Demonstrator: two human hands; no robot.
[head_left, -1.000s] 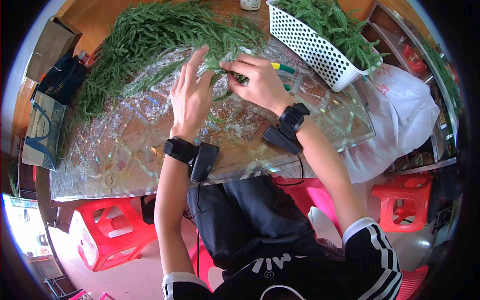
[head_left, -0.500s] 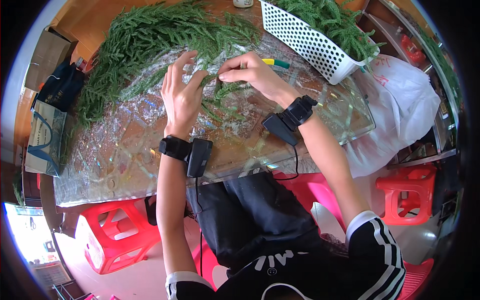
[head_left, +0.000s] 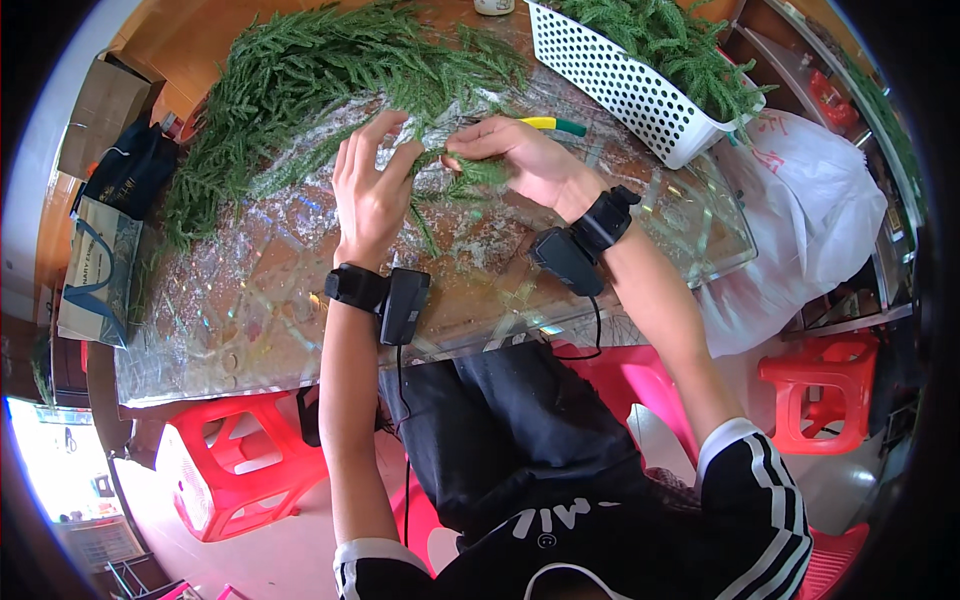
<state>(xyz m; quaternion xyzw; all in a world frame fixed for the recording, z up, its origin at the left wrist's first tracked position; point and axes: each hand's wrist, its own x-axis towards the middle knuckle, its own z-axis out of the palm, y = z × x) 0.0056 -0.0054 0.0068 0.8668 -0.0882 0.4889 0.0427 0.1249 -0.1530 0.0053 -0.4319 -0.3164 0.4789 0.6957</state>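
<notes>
A green artificial pine sprig (head_left: 482,173) is between my two hands, above the table. My left hand (head_left: 374,200) is closed on its left end with thumb and finger, the other fingers curled above. From the right, my right hand (head_left: 538,168) pinches the sprig near its middle, thumb and forefinger together. Just beyond the right hand lies a tool with yellow and green handles (head_left: 555,125), its head hidden. A large heap of pine branches (head_left: 290,95) spreads behind and left of my hands.
The glass-covered table (head_left: 250,330) is strewn with white flakes. A white perforated basket (head_left: 620,95) of pine branches stands at the back right, beside a white plastic bag (head_left: 810,220). Paper bags (head_left: 100,260) stand at the left. Red stools (head_left: 240,465) are below.
My right hand has turned, and the sprig's needles now spread out under its fingers. My left hand stays at the sprig's left end. The whole view has shifted slightly.
</notes>
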